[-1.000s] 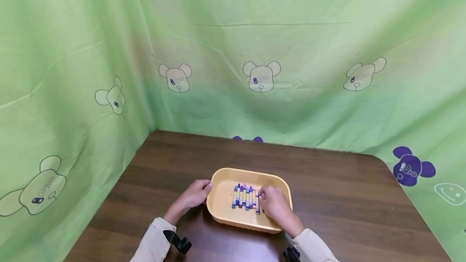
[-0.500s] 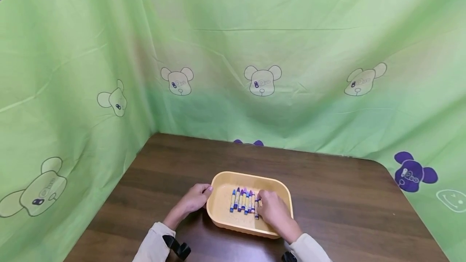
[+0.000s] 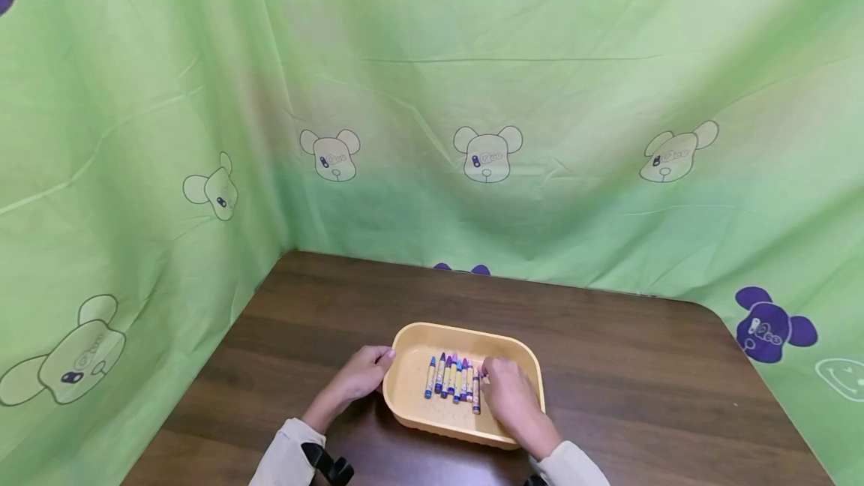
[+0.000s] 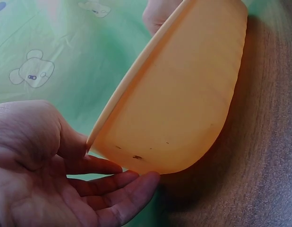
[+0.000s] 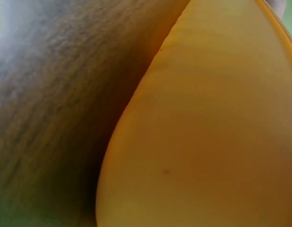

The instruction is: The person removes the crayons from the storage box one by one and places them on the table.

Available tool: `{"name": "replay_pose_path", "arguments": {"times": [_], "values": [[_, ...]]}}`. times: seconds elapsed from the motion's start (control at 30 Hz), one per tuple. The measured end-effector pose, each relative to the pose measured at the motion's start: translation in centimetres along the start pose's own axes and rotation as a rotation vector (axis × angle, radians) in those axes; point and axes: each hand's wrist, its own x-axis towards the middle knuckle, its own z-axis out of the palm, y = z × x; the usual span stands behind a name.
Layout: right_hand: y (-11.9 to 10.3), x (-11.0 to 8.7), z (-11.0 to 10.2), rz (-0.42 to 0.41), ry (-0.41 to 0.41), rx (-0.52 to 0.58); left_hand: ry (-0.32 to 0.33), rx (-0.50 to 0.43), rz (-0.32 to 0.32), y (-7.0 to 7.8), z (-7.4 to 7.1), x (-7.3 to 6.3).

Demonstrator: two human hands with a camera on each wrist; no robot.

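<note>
A pale yellow plastic tray (image 3: 413, 415) with raised walls and rounded corners sits on the table. Inside, several crayons (image 3: 448, 377) with yellow wrappers and blue, purple and pink ends lie side by side in a rough row. My left hand (image 3: 361, 375) grips the tray's left end; the left wrist view shows the thumb at the rim and the fingers (image 4: 122, 194) against the outer wall. Reaching over the near right wall, my right hand (image 3: 509, 394) has its fingertips down by the row's right end, pinching a crayon mostly hidden by the fingers.
Dark brown wood-grain table (image 3: 634, 381) surrounds the tray. A green curtain (image 3: 405, 208) with mouse-head prints hangs along the back and left edges. The right wrist view holds mainly the tray's outer wall (image 5: 207, 132). A black strap (image 3: 327, 462) circles the left sleeve.
My right hand has shifted slightly within the tray at the row's right end, and the crayon there has moved a little. The left hand keeps its grip. The whole scene sits slightly lower in view.
</note>
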Motion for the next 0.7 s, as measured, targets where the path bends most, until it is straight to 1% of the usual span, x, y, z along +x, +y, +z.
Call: {"name": "replay_pose_path", "arguments": {"times": [0.13, 0.27, 0.5, 0.6, 0.7], "values": [[0.0, -0.1, -0.1, -0.004, -0.002, 0.006, -0.004, -0.006, 0.01, -0.2, 0.0, 0.1], [0.3, 0.2, -0.3, 0.004, -0.007, 0.019, -0.009, -0.02, 0.006, 0.0, -0.1, 0.2], [0.8, 0.6, -1.1, 0.009, -0.012, 0.094, -0.02, -0.014, 0.001, 0.4, -0.1, 0.3], [0.9, 0.5, -1.4, 0.029, -0.028, 0.129, -0.026, -0.012, -0.001, 0.3, 0.0, 0.2], [0.8, 0.5, -1.7, 0.062, -0.048, 0.188, -0.034, -0.014, 0.003, 0.3, 0.0, 0.2]]}}
